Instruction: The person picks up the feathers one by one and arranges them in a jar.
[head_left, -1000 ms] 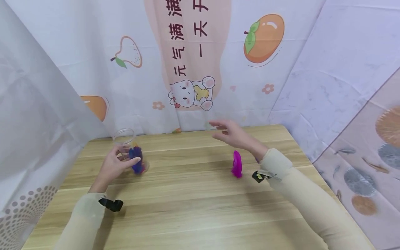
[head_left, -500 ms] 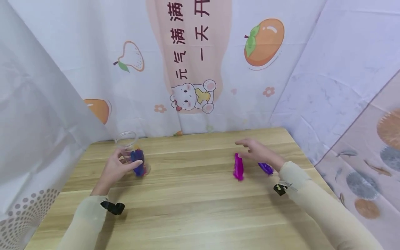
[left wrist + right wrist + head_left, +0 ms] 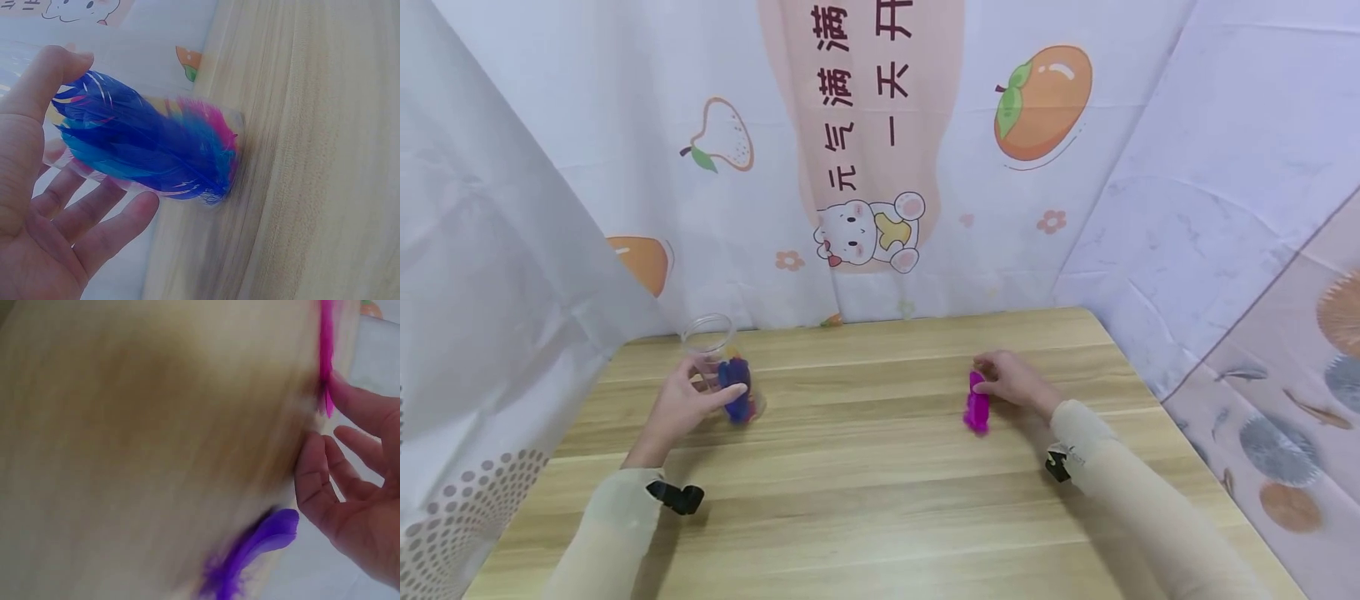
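Note:
My left hand (image 3: 679, 408) grips a clear plastic cup (image 3: 708, 333) at the left of the table, tilted on its lower edge. Several feathers are in it; blue feathers (image 3: 137, 140), with teal and pink ones behind, show through its wall in the left wrist view. At the right, my right hand (image 3: 1013, 385) is at the far end of a magenta feather (image 3: 977, 408) lying on the table. Its thumb touches the feather's end, while the other fingers bend apart from the thumb. Close by lies a purple feather (image 3: 253, 547), hidden behind the hand in the head view.
The wooden table (image 3: 865, 467) runs back to a printed white curtain (image 3: 880, 292). More cloth hangs at the left (image 3: 497, 250) and the right (image 3: 1247, 333). Each wrist wears a small black camera.
My right hand has moved from behind the magenta feather, out to the right, then down to its far end. The left hand keeps hold of the cup in the same place.

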A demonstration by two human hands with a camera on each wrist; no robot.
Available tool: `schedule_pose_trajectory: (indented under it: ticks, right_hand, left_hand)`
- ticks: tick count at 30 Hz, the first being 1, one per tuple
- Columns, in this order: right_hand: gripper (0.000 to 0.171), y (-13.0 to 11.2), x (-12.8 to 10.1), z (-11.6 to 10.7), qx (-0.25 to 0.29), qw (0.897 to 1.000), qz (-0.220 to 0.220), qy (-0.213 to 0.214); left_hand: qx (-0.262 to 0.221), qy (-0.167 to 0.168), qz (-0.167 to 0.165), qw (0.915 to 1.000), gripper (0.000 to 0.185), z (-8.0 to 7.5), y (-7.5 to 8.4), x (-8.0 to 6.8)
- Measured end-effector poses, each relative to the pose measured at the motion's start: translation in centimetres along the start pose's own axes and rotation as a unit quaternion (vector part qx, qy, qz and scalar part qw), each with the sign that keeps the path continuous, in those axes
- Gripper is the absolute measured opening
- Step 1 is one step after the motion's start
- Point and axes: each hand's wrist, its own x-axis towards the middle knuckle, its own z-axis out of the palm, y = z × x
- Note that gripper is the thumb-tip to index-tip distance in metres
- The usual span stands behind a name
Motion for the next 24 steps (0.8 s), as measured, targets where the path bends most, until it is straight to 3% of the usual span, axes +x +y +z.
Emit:
schedule_pose_trajectory:
  ticks: [7, 20, 24]
  right_hand:
    - [0.049, 0.71, 0.06, 0.48, 0.024, 0.999, 0.034, 0.01]
    - [0.018, 0.75, 0.21, 0.01, 0.053, 0.998, 0.022, 0.0]
    - [0.016, 0.92, 0.36, 0.21, 0.068, 0.996, 0.051, 0.004]
  left_hand:
    - [0.002, -0.006, -0.004, 1.0, 0.07, 0.03, 0.05, 0.1]
    - [0.002, 0.0, 0.006, 1.0, 0.069, 0.1, 0.06, 0.22]
    - [0.007, 0.002, 0.005, 1.0, 0.069, 0.04, -0.11, 0.25]
